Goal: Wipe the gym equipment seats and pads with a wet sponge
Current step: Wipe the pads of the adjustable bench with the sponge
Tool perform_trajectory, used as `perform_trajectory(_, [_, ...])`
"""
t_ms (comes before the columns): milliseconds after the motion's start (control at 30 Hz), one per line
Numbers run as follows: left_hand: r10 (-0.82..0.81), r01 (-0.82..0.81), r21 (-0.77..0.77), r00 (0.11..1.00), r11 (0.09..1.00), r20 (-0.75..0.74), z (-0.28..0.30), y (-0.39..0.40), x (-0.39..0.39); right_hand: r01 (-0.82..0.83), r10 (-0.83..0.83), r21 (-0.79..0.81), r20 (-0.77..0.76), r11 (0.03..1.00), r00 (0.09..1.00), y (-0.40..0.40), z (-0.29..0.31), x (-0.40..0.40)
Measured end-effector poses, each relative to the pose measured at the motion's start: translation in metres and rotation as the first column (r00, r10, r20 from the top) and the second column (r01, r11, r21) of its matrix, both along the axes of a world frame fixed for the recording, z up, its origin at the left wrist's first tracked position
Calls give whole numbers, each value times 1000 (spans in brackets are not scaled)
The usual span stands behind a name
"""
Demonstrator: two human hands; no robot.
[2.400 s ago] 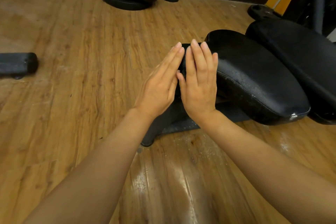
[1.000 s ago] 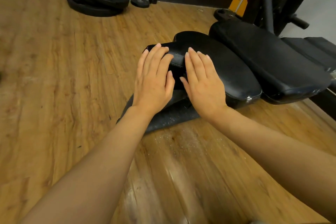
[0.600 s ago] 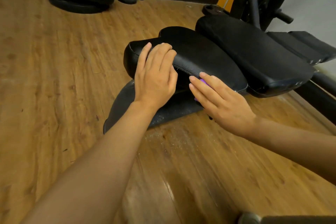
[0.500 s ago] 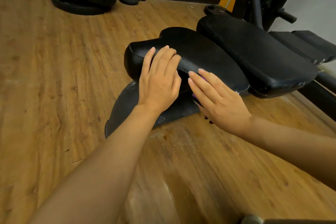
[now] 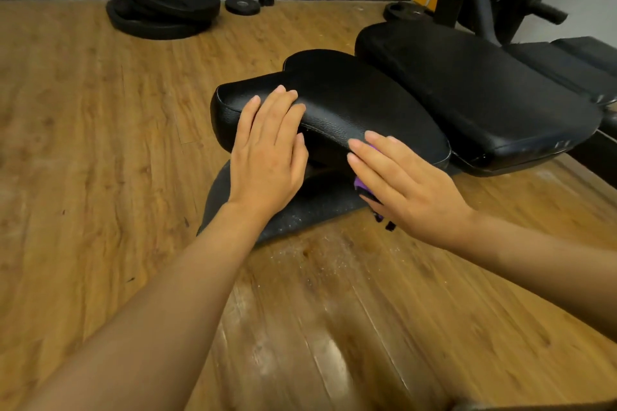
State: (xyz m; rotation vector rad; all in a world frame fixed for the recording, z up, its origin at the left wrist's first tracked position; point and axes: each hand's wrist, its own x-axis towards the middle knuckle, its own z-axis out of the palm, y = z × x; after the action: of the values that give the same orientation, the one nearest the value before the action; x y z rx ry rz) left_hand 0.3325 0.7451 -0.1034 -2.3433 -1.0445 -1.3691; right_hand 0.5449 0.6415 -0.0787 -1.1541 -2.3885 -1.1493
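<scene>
Bracing the narrow front end of the black seat pad (image 5: 350, 103) with the left hand (image 5: 267, 157), fingers straight and lying flat over the rounded edge, holding nothing, presumably steadying the pad against the push of the wiping. Pressing a purple sponge (image 5: 362, 185) against the near side wall of that seat pad with the right hand (image 5: 407, 187), fingers extended and laid over it, so only a sliver of purple and a dark underside showing beneath the palm. Working low on the flank, likely because the upper face is already looking damp and speckled. Lying just beyond and touching the seat, the longer back pad (image 5: 474, 93), possibly next. Sitting underneath, a curved black base foot (image 5: 300, 210) on the wet, streaked wooden floor (image 5: 83, 160). Resting well apart near the far wall, stacked weight plates (image 5: 163, 3).
</scene>
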Motion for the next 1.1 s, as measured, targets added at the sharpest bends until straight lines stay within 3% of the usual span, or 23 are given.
perform_trajectory(167, [12, -6, -85, 997, 996, 71, 1, -11, 14, 4, 0, 20, -228, 1000, 974, -9, -26, 31])
perform_trajectory(333, [-119, 131, -161, 990, 978, 80, -3, -23, 34, 66, -39, 33, -521, 997, 853, 3, -27, -15])
perform_trajectory(467, [-126, 159, -215, 979, 964, 160, -5, -30, 48, 74, 16, 145, -535, 987, 845, 21, -18, -36])
perform_trajectory(667, [-160, 191, -252, 978, 949, 138, -7, -37, 47, -70, 170, 267, -376, 961, 911, 17, -38, 2])
perform_trajectory(767, [-193, 224, -263, 972, 939, 137, -5, -41, 53, -38, 174, 300, -440, 953, 881, 18, -51, 12])
perform_trajectory(900, [-241, 279, -274, 956, 920, 165, 1, -52, 70, 23, 121, 211, -645, 977, 754, 13, -62, 26])
perform_trajectory(1033, [-271, 297, -264, 954, 918, 130, 1, -58, 80, 59, 93, 135, -885, 989, 456, 11, -63, 25])
perform_trajectory(1100, [-265, 287, -259, 957, 922, 115, 0, -58, 83, 63, 114, 147, -923, 987, 367, 10, -60, 15])
